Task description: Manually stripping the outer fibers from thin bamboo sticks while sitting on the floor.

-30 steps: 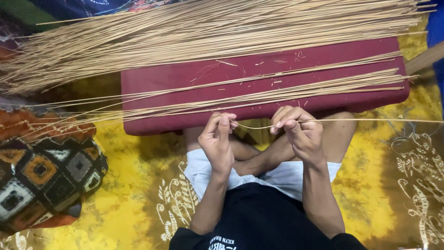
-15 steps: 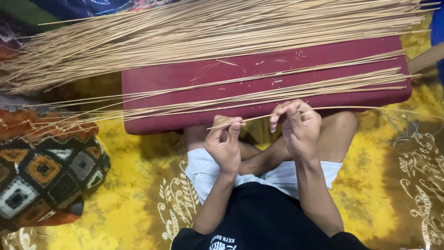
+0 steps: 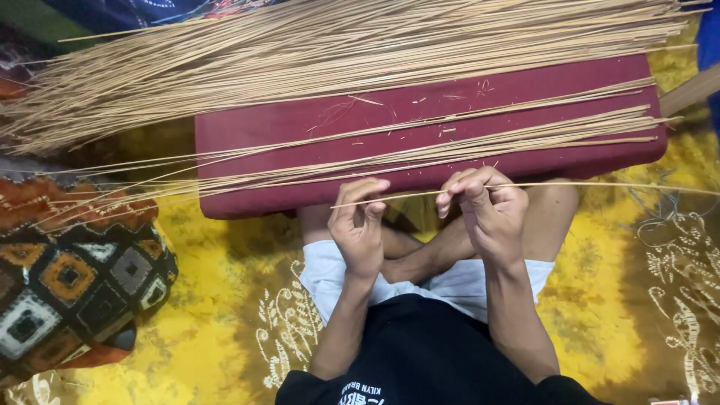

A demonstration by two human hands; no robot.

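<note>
— Hundreds of thin sticks, I'd say: the big heap (image 3: 337,52) fans across the top of my view, lying partly on the far edge of the red cushion (image 3: 300,124) and reaching well past it to the left.

— And nearer to you?

— Nearer, a smaller bundle (image 3: 450,146) lies in a loose row along the cushion's front edge. I judge those as the ones already handled, though I cannot tell that for certain. Going by the sizes, most of the sticks are untouched.

— What is in hand now?

— One single stick (image 3: 420,195), held level just in front of the cushion, above my crossed legs. It runs out far to the right. My left hand (image 3: 358,225) pinches its near end between thumb and fingertips, the other fingers curled close. My right hand (image 3: 487,210) pinches it a little further along, fingers pressed together over it.

— Any waste?

— Small splinters (image 3: 446,131) lie scattered on the cushion top.
</note>
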